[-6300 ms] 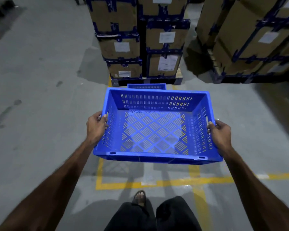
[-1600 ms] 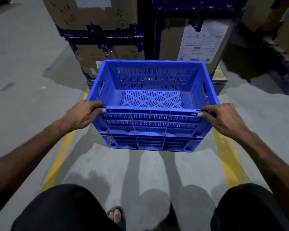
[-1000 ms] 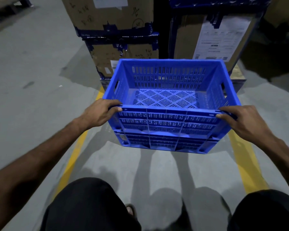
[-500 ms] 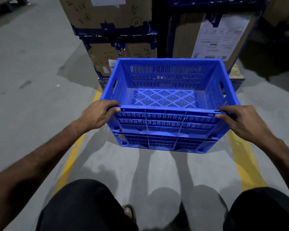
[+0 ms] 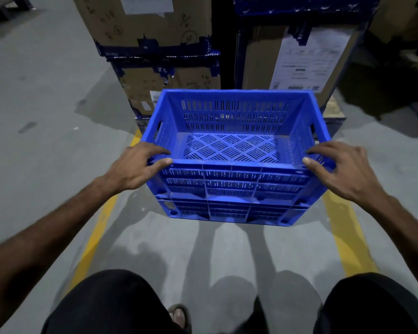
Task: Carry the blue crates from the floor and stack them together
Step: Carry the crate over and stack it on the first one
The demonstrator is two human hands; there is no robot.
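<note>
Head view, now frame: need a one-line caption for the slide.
Both hands, left hand and right hand, grip the near rim of the top blue crate, seated on a lower crate before cardboard boxes.

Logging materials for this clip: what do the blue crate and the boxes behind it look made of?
Blue crate: apparently moulded rigid plastic with a slight sheen, judging by the uniform colour, ribbed walls and slotted base.
Boxes: brown matte corrugated cardboard by the look, sealed with dark blue tape and carrying white paper labels.

A bright blue slotted crate sits on a grey floor striped with yellow lines, before brown boxes.
</note>
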